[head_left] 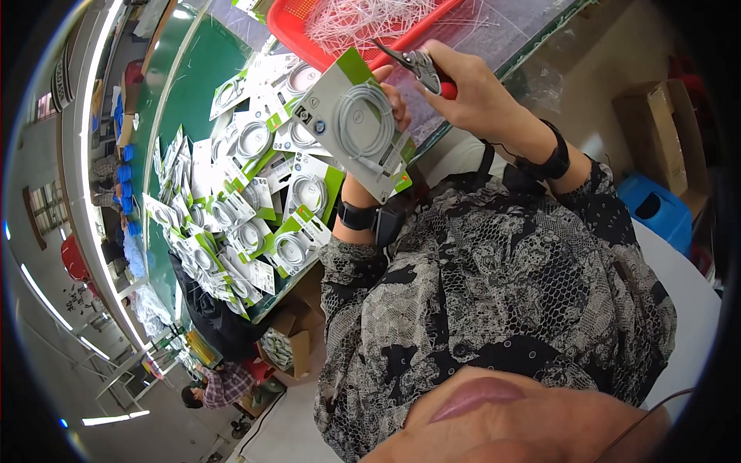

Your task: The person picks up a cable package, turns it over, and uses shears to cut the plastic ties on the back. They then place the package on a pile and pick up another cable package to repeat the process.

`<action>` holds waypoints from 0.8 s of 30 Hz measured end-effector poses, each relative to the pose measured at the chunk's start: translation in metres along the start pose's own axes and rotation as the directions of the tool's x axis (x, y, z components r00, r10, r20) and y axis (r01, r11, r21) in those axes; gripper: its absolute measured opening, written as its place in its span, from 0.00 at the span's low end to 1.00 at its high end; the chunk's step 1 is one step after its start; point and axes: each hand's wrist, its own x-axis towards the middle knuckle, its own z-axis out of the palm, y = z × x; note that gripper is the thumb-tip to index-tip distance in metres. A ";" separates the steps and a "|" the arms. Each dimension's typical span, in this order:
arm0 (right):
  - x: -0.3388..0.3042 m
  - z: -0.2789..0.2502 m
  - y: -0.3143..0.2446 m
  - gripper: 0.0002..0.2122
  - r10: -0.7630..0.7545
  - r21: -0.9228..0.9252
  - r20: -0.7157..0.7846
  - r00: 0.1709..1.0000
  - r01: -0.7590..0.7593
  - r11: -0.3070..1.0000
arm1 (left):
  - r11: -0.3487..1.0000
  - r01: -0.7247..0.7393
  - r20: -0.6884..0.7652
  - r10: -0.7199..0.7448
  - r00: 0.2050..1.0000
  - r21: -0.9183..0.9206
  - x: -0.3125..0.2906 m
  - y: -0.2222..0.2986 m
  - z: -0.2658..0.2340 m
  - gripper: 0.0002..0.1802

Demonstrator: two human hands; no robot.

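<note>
A white and green retail card with a coiled white cable (363,127) is in my left hand (398,106). The fingers of that hand curl round the card's edge from behind, and the card hides most of the hand. My right hand (469,91) is closed round a pair of side cutters (421,66) with red and black grips. The cutters' jaws point left, just above and right of the card, apart from it. To the left, a heap of similar carded cables (251,189) covers part of the green table (189,81).
A red plastic basket (284,32) with thin clear plastic strips stands beyond my hands, with loose strips beside it. Right of me are a cardboard box (652,131) and a blue plastic container (656,216). An open carton (299,355) and a person in a plaid shirt (228,386) are lower left.
</note>
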 end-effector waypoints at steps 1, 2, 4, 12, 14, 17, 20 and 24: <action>0.004 0.001 -0.004 0.19 -0.033 0.098 -0.065 0.997 0.040 0.994 | 0.997 0.047 0.037 -0.044 0.998 -0.065 0.002 -0.004 0.001 0.23; 0.008 0.005 -0.004 0.19 -0.032 0.095 -0.061 0.998 0.037 0.995 | 0.997 0.044 0.037 -0.042 0.998 -0.070 -0.001 -0.007 0.005 0.23; 0.020 0.017 0.000 0.22 -0.299 -0.037 -0.113 0.947 0.297 0.954 | 0.994 0.096 -0.215 -0.082 0.973 0.055 -0.019 -0.010 0.018 0.22; 0.025 0.043 0.005 0.24 -0.462 -0.003 0.072 0.884 0.463 0.886 | 0.995 0.101 -0.207 -0.097 0.973 0.009 -0.059 -0.008 0.016 0.15; 0.027 0.051 0.001 0.23 -0.471 -0.010 0.123 0.873 0.476 0.879 | 0.991 0.071 -0.157 -0.088 0.984 -0.109 -0.071 -0.005 0.015 0.14; 0.027 0.061 -0.006 0.21 -0.522 -0.076 0.148 0.840 0.535 0.841 | 0.989 0.087 -0.254 -0.115 0.960 -0.120 -0.082 -0.002 0.022 0.14; 0.039 0.067 -0.005 0.19 -0.587 -0.208 0.141 0.797 0.604 0.769 | 0.973 0.067 -0.204 -0.113 0.972 -0.220 -0.092 0.001 0.025 0.16; 0.081 0.048 0.007 0.14 -0.557 -0.432 0.057 0.828 0.524 0.734 | 0.995 0.037 -0.233 -0.059 0.971 -0.096 -0.126 0.017 0.031 0.20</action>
